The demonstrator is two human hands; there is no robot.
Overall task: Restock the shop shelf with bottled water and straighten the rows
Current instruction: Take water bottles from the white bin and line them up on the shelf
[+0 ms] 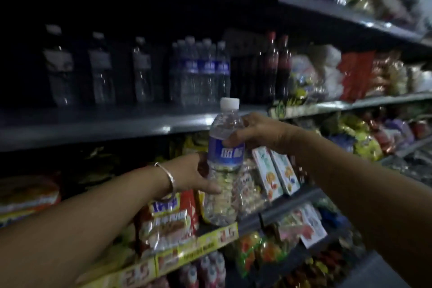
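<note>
Grip status: both hands clamped on one bottle (pixel 225 161). Left hand (pixel 198 174) wraps lower body, below the blue label; right hand (pixel 253 132) pinches the shoulder, just under the white cap (pixel 230 103). Two-point hold keeps bottle upright w/ label facing out, prob. so it matches the stocked row.

Bottle loc.: in mid-air, in front of the shelf (pixel 117 124) edge, not yet on it. It sits at 6 o'clock from the water pack (pixel 201 70), which stands well back on the shelf. Bare shelf shows in front of that pack; judged as the target slot.

Neighbours: dark bottles (pixel 277 65) at 3 o'clock of the pack; larger bottles (pixel 100 68) at 9 o'clock, spaced apart. Snack packs (pixel 170 220) fill the tier below.

Next step (est.): lift above the shelf lip, set down, align w/ row. Risk: knocking the dark bottles nearby. Low light, some blur; fine detail unclear.
</note>
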